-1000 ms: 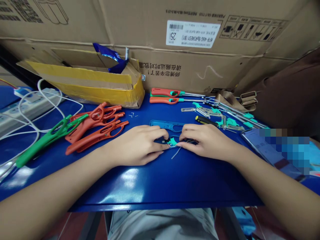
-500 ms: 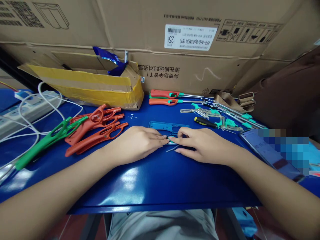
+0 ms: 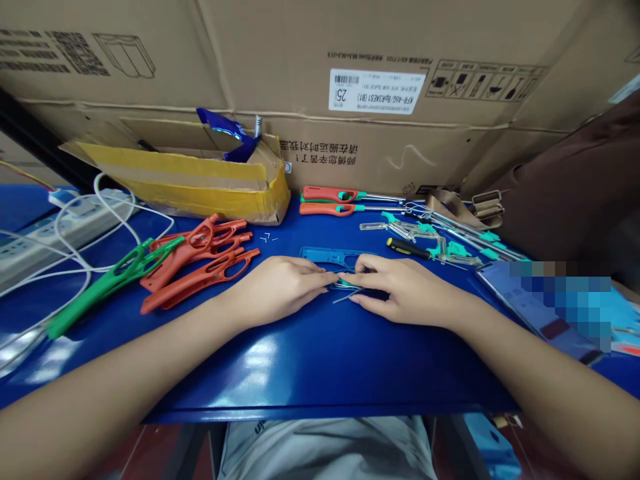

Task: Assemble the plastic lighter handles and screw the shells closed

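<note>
My left hand and my right hand rest on the blue table, fingertips meeting at the middle. Between them lies a small teal and metal part with a thin wire sticking out toward me. Both hands pinch this part from either side. A blue plastic half-shell lies just behind the fingertips. Much of the small part is hidden under the fingers.
Orange handle shells and a green one lie at the left. Finished orange lighters, a black screwdriver and several teal-metal inner parts sit behind right. A taped carton, white cables and a phone surround.
My fingertips have drawn closer together over the small part, which now shows less teal than a second ago. The view has shifted slightly; the other things stay where they were.
</note>
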Demonstrator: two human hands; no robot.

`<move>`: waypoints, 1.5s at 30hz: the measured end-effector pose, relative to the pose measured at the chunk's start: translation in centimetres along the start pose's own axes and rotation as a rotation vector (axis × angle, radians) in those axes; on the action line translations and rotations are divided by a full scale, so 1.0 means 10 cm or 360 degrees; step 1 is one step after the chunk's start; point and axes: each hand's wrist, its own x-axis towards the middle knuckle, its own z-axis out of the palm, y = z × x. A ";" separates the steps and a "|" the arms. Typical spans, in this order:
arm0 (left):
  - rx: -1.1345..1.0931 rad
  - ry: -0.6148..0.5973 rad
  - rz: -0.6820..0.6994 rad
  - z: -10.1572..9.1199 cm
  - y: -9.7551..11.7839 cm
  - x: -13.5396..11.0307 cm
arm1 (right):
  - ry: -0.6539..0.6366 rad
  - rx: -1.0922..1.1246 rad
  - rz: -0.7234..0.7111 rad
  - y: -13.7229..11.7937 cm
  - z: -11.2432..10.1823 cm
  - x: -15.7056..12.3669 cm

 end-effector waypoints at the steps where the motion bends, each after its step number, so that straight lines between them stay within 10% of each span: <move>1: 0.0013 -0.0022 -0.0049 -0.01 0.02 0.01 | 0.0024 -0.0036 -0.0011 0.00 0.00 0.00; 16: 0.0022 -0.0103 -0.0169 -0.02 0.16 0.04 | -0.0049 -0.0291 -0.0171 -0.08 -0.03 0.01; 31: -0.0142 -0.0002 -0.0172 0.00 0.13 0.03 | 0.0131 0.0295 -0.0036 -0.02 -0.04 -0.01; 38: -0.0226 -0.0017 -0.0229 0.00 0.13 0.01 | 0.0610 -0.0136 0.0353 0.30 -0.12 0.01; 45: -0.0493 -0.0012 -0.0294 0.02 0.19 0.03 | 0.0316 -0.0460 0.0617 0.51 0.12 0.09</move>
